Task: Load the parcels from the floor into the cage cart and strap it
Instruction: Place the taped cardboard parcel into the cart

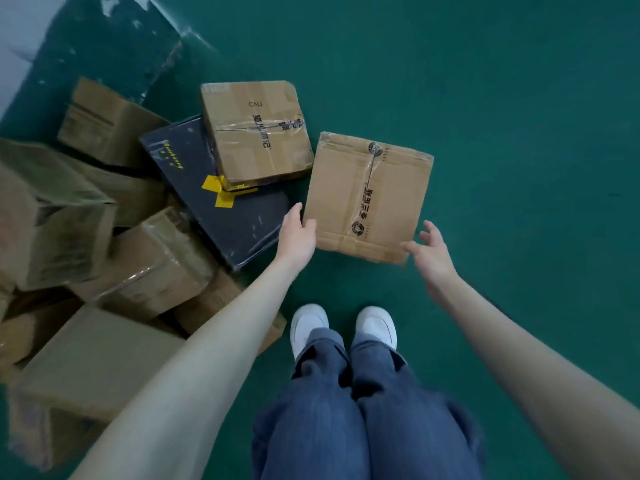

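1. Flat cardboard parcel [369,197]: lies on the green floor [519,98] just past centre, toward 12 o'clock from the shoes; taped along its middle, print on top. It sits apart from the pile, so both near corners can be reached freely.
2. Left hand [298,233]: laid against the parcel's near-left corner at 9 o'clock of it, thumb on the top face, fingers straight along the edge. Not yet clamped.
3. Right hand [429,252]: held just off the near-right corner at 5 o'clock of the parcel, fingers spread apart and loosely curved, nothing held. Judged to be set for a two-sided lift.
4. Second taped parcel [254,133]: at 11 o'clock, resting partly on a black box [221,195] marked with yellow tape.
5. Pile of brown boxes [97,258]: heaped at 9 o'clock, tilted on one another, much of it blurred.
6. White shoes [343,327]: at 6 o'clock, toes toward the parcel.
7. Cage cart: not in view; loading judged far from done, strapping not begun.
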